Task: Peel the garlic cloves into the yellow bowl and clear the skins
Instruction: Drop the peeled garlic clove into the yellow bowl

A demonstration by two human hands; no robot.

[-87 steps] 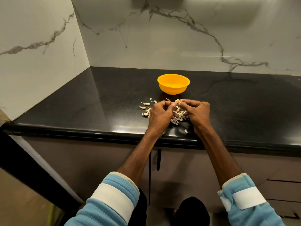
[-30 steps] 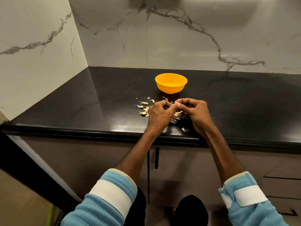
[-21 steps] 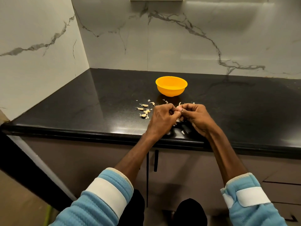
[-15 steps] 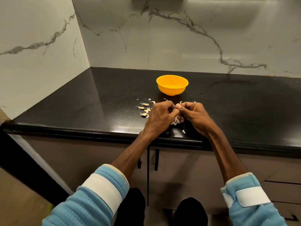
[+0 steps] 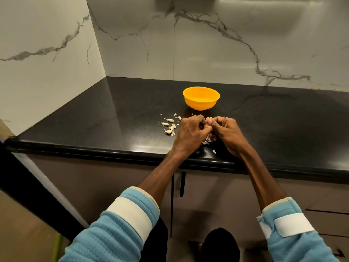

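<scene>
Two hands are meeting over the front of the bench, and a tiny garlic clove (image 5: 209,120) is peeking out between their fingertips. Only a pale bit of it is showing. The rest is hiding behind the curled fingers, so its shape is hard to make out. The left hand (image 5: 188,135) is curling in from the left with its knuckles up, and its fingers are pinching the clove. The right hand (image 5: 226,133) is curling in from the right and pinching the same clove.

Under them a small heap of skins (image 5: 206,140) is lying on the bench, thin, white and flaky, and the hands are covering most of it. One loose flake (image 5: 214,151) is lying nearer the front edge. Just left of the left hand a few loose cloves (image 5: 170,120) are lying, small, curved and pale yellow.

Behind the hands the yellow bowl (image 5: 201,104) is standing upright, round and smooth, near them but not touching. What is lying inside it is hard to tell.

The bench (image 5: 122,114) is looking black, smooth and shiny. White marble walls (image 5: 207,53) with grey veins are standing behind it. Fuzzy blue sleeves (image 5: 120,224) with white bands are covering the arms, and the bottom edge is cutting them off.
</scene>
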